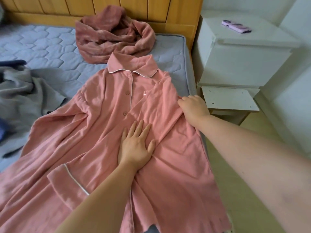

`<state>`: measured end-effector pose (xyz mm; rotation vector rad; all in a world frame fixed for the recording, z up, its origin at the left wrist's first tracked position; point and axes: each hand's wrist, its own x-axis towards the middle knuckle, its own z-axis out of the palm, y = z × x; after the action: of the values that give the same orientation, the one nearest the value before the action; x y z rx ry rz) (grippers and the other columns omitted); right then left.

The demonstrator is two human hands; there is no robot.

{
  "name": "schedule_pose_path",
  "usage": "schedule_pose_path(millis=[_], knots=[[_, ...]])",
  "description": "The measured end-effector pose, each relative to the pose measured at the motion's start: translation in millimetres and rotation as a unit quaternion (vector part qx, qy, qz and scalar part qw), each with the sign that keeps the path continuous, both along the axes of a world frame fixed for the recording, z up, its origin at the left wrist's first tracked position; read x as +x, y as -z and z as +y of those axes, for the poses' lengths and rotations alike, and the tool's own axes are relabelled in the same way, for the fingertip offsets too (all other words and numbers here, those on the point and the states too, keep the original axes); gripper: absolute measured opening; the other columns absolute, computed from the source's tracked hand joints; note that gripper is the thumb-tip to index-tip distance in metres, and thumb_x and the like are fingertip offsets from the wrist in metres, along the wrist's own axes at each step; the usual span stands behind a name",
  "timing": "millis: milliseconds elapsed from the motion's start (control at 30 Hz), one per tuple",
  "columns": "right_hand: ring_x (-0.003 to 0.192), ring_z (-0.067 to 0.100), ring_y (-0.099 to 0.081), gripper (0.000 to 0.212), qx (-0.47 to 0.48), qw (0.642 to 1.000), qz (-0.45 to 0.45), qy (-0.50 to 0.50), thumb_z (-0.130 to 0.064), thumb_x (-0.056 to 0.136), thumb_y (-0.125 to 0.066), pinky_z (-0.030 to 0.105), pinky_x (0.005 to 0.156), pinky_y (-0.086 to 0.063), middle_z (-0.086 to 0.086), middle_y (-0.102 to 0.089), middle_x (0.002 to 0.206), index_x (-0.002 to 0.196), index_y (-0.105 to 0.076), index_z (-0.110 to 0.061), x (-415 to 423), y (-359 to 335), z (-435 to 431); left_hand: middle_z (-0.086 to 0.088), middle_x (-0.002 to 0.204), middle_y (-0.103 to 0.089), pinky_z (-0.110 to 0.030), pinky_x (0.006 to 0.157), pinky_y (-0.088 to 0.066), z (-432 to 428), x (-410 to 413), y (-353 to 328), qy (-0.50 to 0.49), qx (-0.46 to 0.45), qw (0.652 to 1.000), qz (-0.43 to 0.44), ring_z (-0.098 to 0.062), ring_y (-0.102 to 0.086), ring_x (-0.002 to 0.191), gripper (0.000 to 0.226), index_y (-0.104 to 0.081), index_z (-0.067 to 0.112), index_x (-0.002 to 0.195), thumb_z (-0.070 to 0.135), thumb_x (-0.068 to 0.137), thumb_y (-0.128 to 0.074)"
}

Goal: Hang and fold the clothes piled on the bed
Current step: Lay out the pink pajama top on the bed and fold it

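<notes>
A pink button-front nightdress with white piping lies spread face up on the bed, collar toward the headboard. My left hand presses flat on its middle, fingers straight and spread. My right hand grips the fabric at the garment's right edge, near the mattress side, with its fingers curled into the cloth. A sleeve with a piped cuff lies folded across the lower left of the nightdress.
A crumpled dusty-pink fleece garment lies by the wooden headboard. Grey and dark blue clothes are heaped at the left. A white nightstand with a phone stands right of the bed. The grey quilted mattress shows behind.
</notes>
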<state>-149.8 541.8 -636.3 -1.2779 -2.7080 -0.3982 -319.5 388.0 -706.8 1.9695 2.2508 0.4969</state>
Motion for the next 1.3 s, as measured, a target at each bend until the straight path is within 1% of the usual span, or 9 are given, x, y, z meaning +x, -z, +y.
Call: schedule_pose_path(millis=[200,333,433,533,633,767,900,1100,1300], knots=[[0.084,0.034,-0.056,0.012,-0.165,0.934,0.207,0.238,-0.002,0.086,-0.044,0.032,0.064,-0.034,0.014,-0.055,0.083,0.078,-0.048,-0.009,21.5,16.5,-1.0,0.001,0.154,-0.031,-0.045,0.118,-0.010,0.5,0.7,1.5,-0.008,0.030,0.999,-0.018,-0.020,-0.021,0.145,0.071,-0.042,0.028,0.143,0.057,0.083,-0.018],[0.092,0.029,-0.062,0.018,-0.253,0.768,0.452,0.376,-0.008,0.086,-0.052,0.030,0.078,-0.047,0.012,-0.064,0.097,0.098,-0.063,-0.001,17.5,24.2,15.3,0.002,0.155,-0.030,-0.043,0.118,-0.007,0.8,0.2,0.9,-0.009,0.023,1.000,-0.008,-0.019,-0.018,0.146,0.074,-0.040,0.028,0.144,0.058,0.082,-0.015],[0.086,0.034,-0.067,0.037,-0.344,0.649,0.551,0.395,-0.029,0.083,-0.055,0.046,0.080,-0.056,0.019,-0.069,0.097,0.103,-0.063,0.001,15.0,22.5,18.7,0.002,0.155,-0.028,-0.041,0.117,-0.005,0.6,0.9,-0.3,-0.007,0.017,1.000,-0.004,-0.019,-0.017,0.146,0.076,-0.037,0.028,0.145,0.059,0.081,-0.012],[0.097,0.032,-0.063,0.053,-0.384,0.699,0.485,0.360,-0.048,0.081,-0.062,0.034,0.080,-0.050,0.013,-0.064,0.103,0.107,-0.062,-0.001,6.4,16.0,12.9,0.001,0.155,-0.030,-0.041,0.117,-0.006,0.8,1.2,0.8,-0.009,0.017,1.000,-0.002,-0.019,-0.018,0.146,0.075,-0.038,0.028,0.145,0.059,0.081,-0.013],[0.104,0.032,-0.061,0.039,-0.378,0.722,0.462,0.350,-0.033,0.087,-0.064,0.033,0.084,-0.048,0.015,-0.064,0.112,0.111,-0.063,-0.002,2.9,17.8,19.3,0.001,0.154,-0.032,-0.043,0.118,-0.007,0.8,1.5,0.7,-0.010,0.021,1.000,-0.004,-0.019,-0.019,0.146,0.074,-0.040,0.028,0.144,0.058,0.082,-0.015],[0.110,0.033,-0.059,0.040,-0.317,0.655,0.539,0.425,-0.012,0.088,-0.062,0.030,0.081,-0.045,0.018,-0.059,0.125,0.125,-0.055,0.002,4.6,20.2,23.5,0.003,0.155,-0.030,-0.042,0.118,-0.006,0.7,1.0,-0.7,-0.009,0.019,1.000,-0.008,-0.018,-0.018,0.146,0.074,-0.039,0.029,0.144,0.058,0.081,-0.013],[0.098,0.028,-0.063,0.054,-0.389,0.577,0.581,0.423,-0.033,0.074,-0.080,0.034,0.090,-0.051,0.010,-0.064,0.110,0.113,-0.059,-0.003,-2.8,16.6,14.6,0.003,0.155,-0.029,-0.040,0.117,-0.004,-0.1,1.3,-1.4,-0.010,0.015,1.000,-0.003,-0.018,-0.017,0.146,0.077,-0.038,0.029,0.145,0.060,0.080,-0.011],[0.104,0.030,-0.061,0.055,-0.336,0.630,0.564,0.416,-0.040,0.087,-0.063,0.032,0.083,-0.050,0.013,-0.060,0.120,0.125,-0.056,-0.001,4.0,12.2,25.6,0.002,0.154,-0.032,-0.041,0.118,-0.006,0.7,1.3,-0.9,-0.010,0.019,1.000,-0.003,-0.019,-0.019,0.146,0.075,-0.040,0.028,0.144,0.059,0.081,-0.013],[0.087,0.024,-0.067,0.077,-0.487,0.540,0.571,0.381,-0.066,0.059,-0.076,0.034,0.071,-0.056,0.006,-0.068,0.100,0.113,-0.061,-0.014,14.4,11.9,11.2,0.001,0.152,-0.035,-0.042,0.117,-0.008,1.1,1.3,-0.1,-0.013,0.020,1.000,0.004,-0.020,-0.022,0.145,0.074,-0.043,0.026,0.142,0.057,0.082,-0.016]])
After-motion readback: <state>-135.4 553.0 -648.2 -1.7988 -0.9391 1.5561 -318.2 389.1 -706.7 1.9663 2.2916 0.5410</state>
